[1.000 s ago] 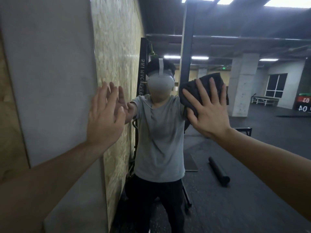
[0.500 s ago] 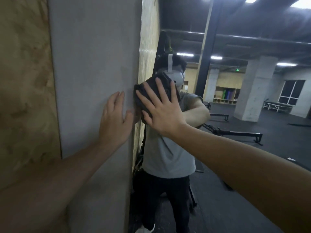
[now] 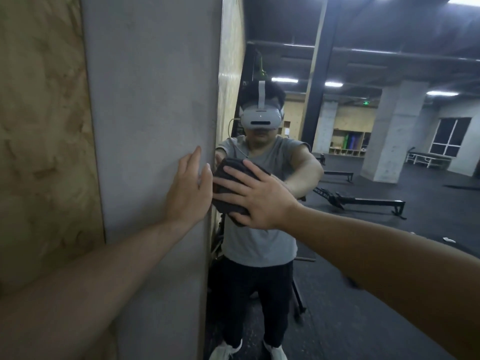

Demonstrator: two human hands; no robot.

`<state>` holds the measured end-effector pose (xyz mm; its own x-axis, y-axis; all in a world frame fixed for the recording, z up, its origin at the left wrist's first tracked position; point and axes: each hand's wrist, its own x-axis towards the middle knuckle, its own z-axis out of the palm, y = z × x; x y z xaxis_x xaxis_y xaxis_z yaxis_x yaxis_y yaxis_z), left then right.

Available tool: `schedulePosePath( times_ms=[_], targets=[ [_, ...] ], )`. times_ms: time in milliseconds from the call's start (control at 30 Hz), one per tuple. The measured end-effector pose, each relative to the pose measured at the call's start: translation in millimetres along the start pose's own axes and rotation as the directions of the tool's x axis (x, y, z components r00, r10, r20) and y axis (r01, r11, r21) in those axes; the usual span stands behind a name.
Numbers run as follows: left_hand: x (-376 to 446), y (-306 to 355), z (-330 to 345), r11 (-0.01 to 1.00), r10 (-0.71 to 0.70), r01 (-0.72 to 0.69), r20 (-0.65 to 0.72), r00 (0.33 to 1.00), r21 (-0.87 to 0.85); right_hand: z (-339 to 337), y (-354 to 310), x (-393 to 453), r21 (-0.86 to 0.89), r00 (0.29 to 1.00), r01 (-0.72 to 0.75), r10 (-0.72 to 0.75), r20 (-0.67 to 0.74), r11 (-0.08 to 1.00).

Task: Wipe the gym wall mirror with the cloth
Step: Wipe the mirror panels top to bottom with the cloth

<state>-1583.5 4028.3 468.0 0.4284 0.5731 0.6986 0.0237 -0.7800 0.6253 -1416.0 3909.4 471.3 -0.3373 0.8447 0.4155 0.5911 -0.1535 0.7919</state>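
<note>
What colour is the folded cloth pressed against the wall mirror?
Dark brown folded cloth, under the right hand; head view.

Your left hand [image 3: 187,189] lies flat on the wall panel [image 3: 153,126], right at the panel's right edge, where the mirror [image 3: 363,255] begins. Your right hand [image 3: 255,197] sits just right of it, spread over the cloth [image 3: 226,188] and pressing it against the mirror at its left edge. The two hands almost touch. Left of the panel runs a board wall [image 3: 41,126]. In the mirror, your reflection [image 3: 259,237] stands behind the cloth, with a bench [image 3: 363,201] on the floor to its right.
</note>
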Motion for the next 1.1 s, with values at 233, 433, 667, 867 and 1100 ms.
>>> schedulePosePath(
  times_ms=[233, 433, 667, 867, 1100],
  targets=[
    [8.2, 8.1, -2.1, 0.991, -0.136, 0.136, 0.05, 0.99, 0.005, -33.9, 70.6, 26.2, -0.018, 0.954, -0.255, 0.248, -0.167, 0.967],
    [-5.4, 11.8, 8.5, 0.99, -0.144, 0.144, 0.015, 0.989, 0.006, -19.6, 30.5, 24.8, 0.0, 0.923, -0.353, 0.348, -0.162, 0.936],
    [-24.5, 9.7, 20.4, 0.989, -0.143, 0.14, 0.039, 0.989, 0.052, 25.2, -50.5, -38.2, 0.027, 0.992, -0.112, 0.113, -0.048, 0.993],
    [-35.1, 25.4, 32.0, 0.979, -0.16, 0.149, 0.066, 0.985, 0.141, 24.6, -27.2, -66.3, 0.071, 0.997, -0.055, 0.058, -0.043, 0.996],
    [-36.8, 66.9, 51.9, 0.959, -0.113, 0.117, -0.032, 0.993, 0.257, -15.0, 80.6, -124.6, 0.047, 0.919, -0.341, 0.343, -0.194, 0.939]
  ],
)
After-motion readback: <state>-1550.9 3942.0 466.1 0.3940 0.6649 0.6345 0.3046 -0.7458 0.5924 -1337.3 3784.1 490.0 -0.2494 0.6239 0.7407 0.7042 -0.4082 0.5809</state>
